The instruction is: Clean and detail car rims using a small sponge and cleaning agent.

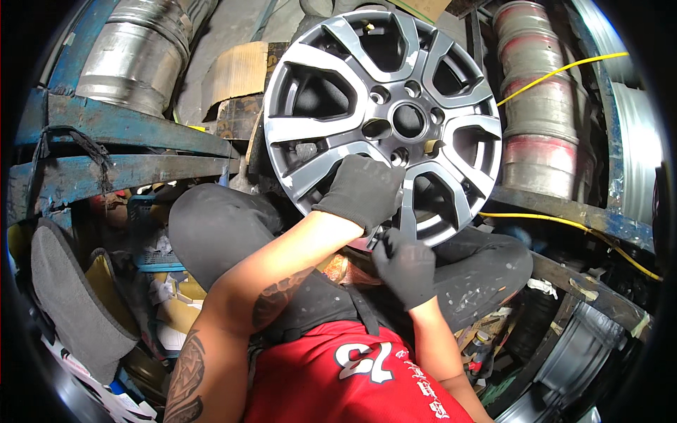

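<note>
A grey and silver alloy wheel (pixel 334 128) stands before me, its face toward me and its near edge between my legs. The round centre bore (pixel 409 121) is ringed by lug holes, and tan curled pieces (pixel 433 147) sit at two of them. My left hand (pixel 365 190), in a black glove, lies bent over the lower spokes; its fingers are hidden behind the hand. Just below, my right hand (pixel 406 267), gloved too and slightly blurred, is curled at the wheel's near rim. Whether either hand grips something cannot be made out.
Bare metal wheel barrels (pixel 129 63) lie at left behind a blue metal frame (pixel 121 124). More barrels (pixel 539 106), red-stained, line the right side. A yellow hose (pixel 560 74) runs there. Cardboard (pixel 235 74) leans beyond the wheel; a blue basket (pixel 158 259) stands at lower left.
</note>
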### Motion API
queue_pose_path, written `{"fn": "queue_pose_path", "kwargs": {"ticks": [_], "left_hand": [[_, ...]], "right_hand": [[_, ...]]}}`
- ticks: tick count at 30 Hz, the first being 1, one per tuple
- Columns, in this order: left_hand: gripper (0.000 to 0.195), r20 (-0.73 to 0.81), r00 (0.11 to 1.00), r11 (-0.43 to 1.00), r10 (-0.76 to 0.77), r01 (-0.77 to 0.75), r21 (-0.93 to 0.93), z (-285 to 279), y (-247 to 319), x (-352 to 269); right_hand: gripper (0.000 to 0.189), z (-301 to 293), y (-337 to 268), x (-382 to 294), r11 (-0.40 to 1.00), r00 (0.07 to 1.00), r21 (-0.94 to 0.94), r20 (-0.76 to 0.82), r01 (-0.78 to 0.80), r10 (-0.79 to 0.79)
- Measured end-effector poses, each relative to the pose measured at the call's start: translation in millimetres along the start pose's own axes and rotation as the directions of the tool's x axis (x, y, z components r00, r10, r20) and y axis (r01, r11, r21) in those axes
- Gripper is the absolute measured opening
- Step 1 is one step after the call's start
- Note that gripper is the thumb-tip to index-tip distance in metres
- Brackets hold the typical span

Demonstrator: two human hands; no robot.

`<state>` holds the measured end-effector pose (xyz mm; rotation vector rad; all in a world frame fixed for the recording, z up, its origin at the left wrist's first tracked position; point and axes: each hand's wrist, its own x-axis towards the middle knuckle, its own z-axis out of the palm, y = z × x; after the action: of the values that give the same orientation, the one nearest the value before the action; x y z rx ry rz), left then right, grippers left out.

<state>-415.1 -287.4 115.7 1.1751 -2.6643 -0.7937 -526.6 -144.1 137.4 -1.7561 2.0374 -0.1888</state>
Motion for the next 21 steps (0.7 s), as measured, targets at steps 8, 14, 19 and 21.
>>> {"fn": "queue_pose_path", "kwargs": {"ticks": [8,14,19,21], "left_hand": [[0.031,0.008,1.000,1.000,0.000,0.000,0.030,2.2,0.6,2.8],[0.034,-0.010,1.000,1.000,0.008,-0.008,0.005,1.4,0.6,1.7],[0.039,-0.008,1.000,1.000,0.005,-0.005,0.015,2.1,1.1,0.3],[0.039,0.017,1.000,1.000,-0.005,0.005,0.020,1.0,1.1,1.0]], "right_hand": [[0.011,-0.2,1.8,2.0,0.999,0.999,0.047,-0.042,0.010,-0.008],[0.013,-0.5,5.9,4.7,1.000,1.000,0.015,0.007,0.027,-0.027],[0.014,-5.8,8.5,6.7,0.997,0.999,0.066,-0.030,0.046,-0.044],[0.014,-4.8,1.6,8.2,0.999,0.999,0.034,0.029,0.031,-0.032]]}}
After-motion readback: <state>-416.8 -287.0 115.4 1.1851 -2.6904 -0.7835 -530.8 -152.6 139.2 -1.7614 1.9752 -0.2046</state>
